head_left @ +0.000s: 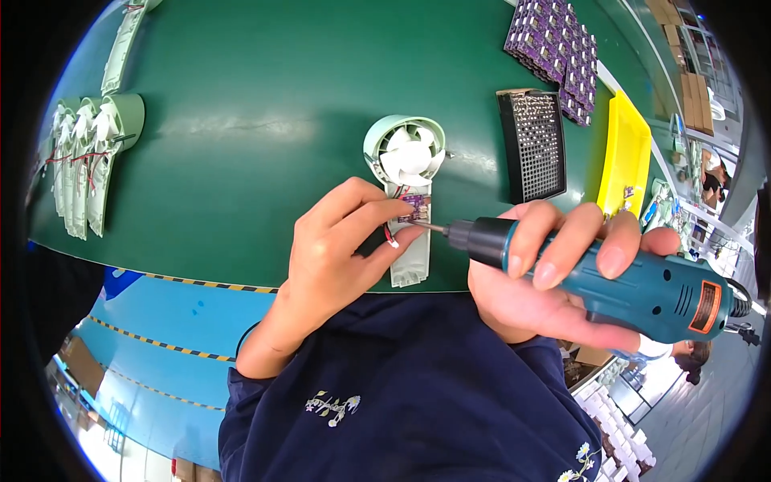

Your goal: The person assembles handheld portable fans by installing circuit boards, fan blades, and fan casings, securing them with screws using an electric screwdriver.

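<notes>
A pale green handheld fan shell (411, 257) lies on the table in front of me, its round white-bladed head (409, 153) pointing away. In its handle sits a small purple circuit board (415, 207). My left hand (341, 233) is closed at the board, with thumb and fingertips at its edges. A red and black wire with a white plug (391, 235) hangs beside the thumb. My right hand (546, 265) grips a teal electric screwdriver (634, 281), held almost level. Its thin bit reaches the board next to my left fingertips; the exact contact point is too small to make out.
To the right stands a black perforated screw tray (536, 145), with a yellow bin (625, 153) beyond it. Purple circuit board panels (550, 48) are stacked at the far right. More fan shells (88, 161) with red wires lie along the left. The green table's (241, 201) near edge touches my shirt.
</notes>
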